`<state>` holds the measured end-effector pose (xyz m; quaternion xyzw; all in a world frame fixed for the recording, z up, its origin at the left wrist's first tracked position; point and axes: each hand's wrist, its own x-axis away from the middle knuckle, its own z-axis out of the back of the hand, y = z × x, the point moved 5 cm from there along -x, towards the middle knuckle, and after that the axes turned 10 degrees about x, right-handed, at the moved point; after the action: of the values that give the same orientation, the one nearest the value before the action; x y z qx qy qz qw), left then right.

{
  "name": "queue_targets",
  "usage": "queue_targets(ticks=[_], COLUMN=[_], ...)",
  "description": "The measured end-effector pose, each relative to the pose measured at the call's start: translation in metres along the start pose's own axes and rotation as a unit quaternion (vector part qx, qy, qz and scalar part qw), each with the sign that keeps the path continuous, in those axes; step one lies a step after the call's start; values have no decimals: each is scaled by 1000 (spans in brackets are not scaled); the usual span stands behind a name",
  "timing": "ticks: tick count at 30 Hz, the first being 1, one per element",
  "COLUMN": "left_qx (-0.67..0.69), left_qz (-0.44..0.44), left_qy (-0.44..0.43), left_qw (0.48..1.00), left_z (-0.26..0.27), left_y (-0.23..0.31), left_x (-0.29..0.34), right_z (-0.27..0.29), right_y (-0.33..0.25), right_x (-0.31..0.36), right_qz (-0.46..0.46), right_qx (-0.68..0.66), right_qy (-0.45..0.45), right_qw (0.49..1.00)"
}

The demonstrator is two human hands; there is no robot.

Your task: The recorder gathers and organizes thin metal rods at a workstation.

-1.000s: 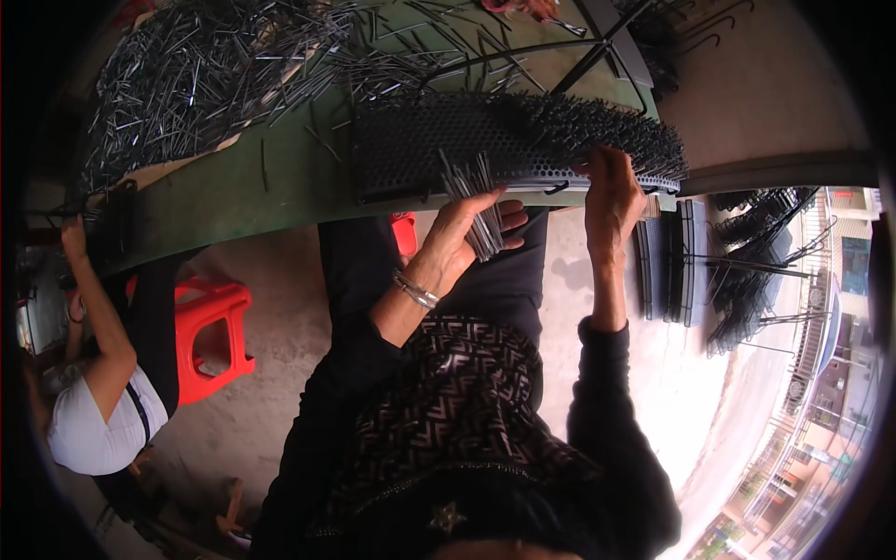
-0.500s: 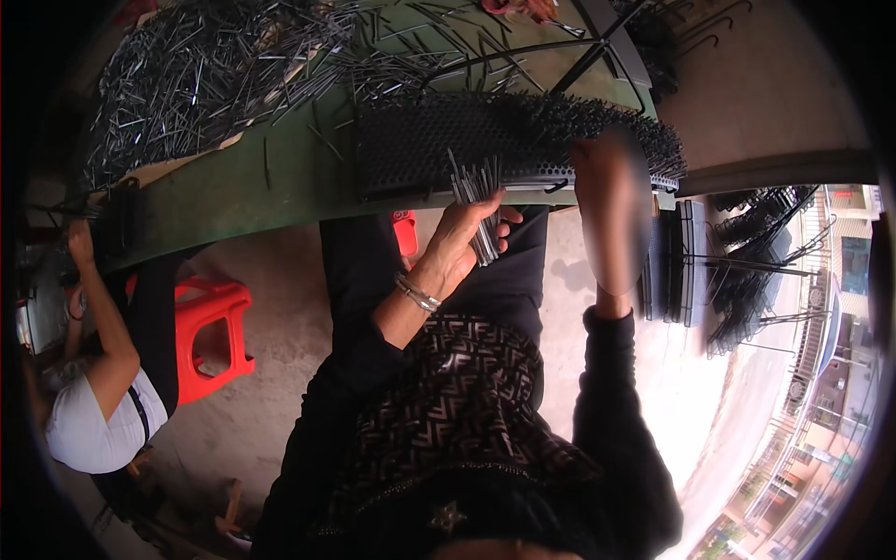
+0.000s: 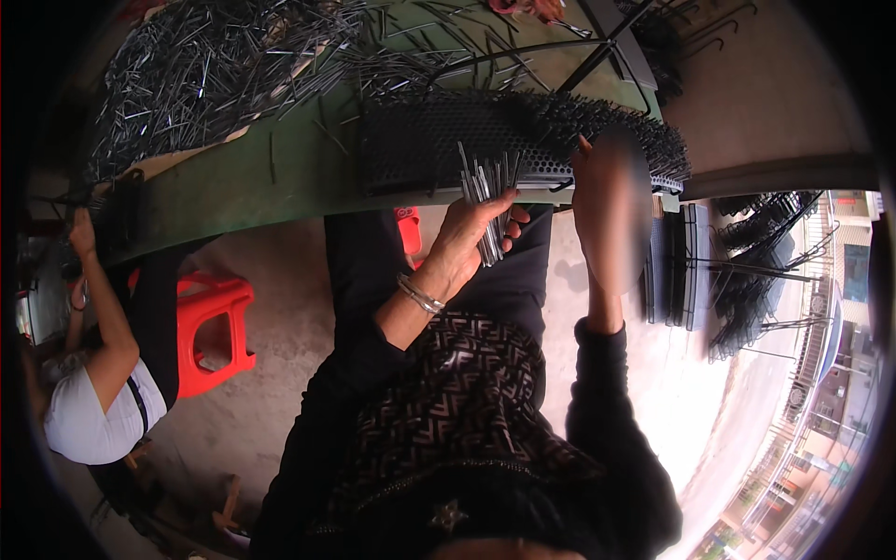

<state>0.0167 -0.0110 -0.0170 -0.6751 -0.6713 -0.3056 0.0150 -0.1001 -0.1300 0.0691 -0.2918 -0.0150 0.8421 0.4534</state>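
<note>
My left hand (image 3: 459,245), with a bangle at the wrist, is closed round a bundle of thin dark metal rods (image 3: 487,177) that fan out at the top. It is just in front of the table's near edge. Behind it lies a black perforated panel (image 3: 420,140) with rows of holes. Short dark rods (image 3: 597,121) stand densely on the panel's far and right parts. At the panel's near right edge is my right hand (image 3: 609,196), its fingers drawn together. Blur covers much of this hand, and what its fingers hold is hidden.
A big heap of loose rods (image 3: 205,79) lies on the green table (image 3: 224,177) at the far left. Bent black bars (image 3: 588,65) cross above the panel. A red stool (image 3: 215,331) and a co-worker (image 3: 103,401) are at left. Dark racks (image 3: 686,266) stand at right.
The rods in my left hand fan out a little further to the right. My right hand has shifted slightly down, still beside the panel's near right edge.
</note>
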Motion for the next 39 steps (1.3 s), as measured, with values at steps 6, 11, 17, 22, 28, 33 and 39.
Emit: queue_targets(ticks=[6,11,17,22,28,33,39], left_qx=[-73,-131,-158,-196,-175,-153,34], left_qz=[-1,35,52,50,29,12,48], left_qy=[8,41,-1,-27,-18,9,3], left_qw=[997,990,986,979,984,988,998], left_z=[-10,-10,-13,-14,-15,-13,13], left_y=[5,6,5,6,4,6,0], left_x=[12,19,17,13,14,8,-14], right_z=[-25,-21,-9,-8,-10,-12,12], right_y=[-18,-17,-12,-11,-9,-2,14], right_x=[8,10,11,12,15,16,-9], right_qz=[-76,-119,-130,-139,-148,-157,-136], right_qx=[-350,-400,-403,-391,-399,-432,-244], right_qy=[-262,-329,-346,-349,-329,-252,-45], right_qw=[896,847,837,840,843,851,959])
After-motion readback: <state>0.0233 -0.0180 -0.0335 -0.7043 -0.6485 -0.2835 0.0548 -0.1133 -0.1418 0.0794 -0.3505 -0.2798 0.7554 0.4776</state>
